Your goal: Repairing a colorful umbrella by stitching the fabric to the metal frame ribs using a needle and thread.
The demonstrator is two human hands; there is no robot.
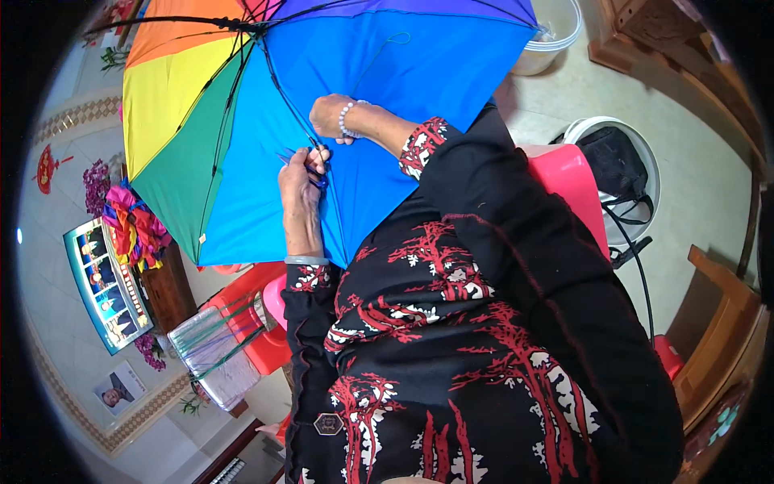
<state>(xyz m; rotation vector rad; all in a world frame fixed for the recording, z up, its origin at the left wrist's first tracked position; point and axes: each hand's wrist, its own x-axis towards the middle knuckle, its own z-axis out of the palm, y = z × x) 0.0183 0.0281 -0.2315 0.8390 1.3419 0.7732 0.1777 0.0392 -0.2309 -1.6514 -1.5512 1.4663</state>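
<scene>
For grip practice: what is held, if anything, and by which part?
Left hand: blue scissors, around the middle; also the umbrella, apparently at a rib. Right hand: hold cannot be told.

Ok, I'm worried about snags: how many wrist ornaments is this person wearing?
2: a pale beaded bracelet on the right wrist and a smooth pale bangle on the left wrist. Others may be hidden.
</scene>
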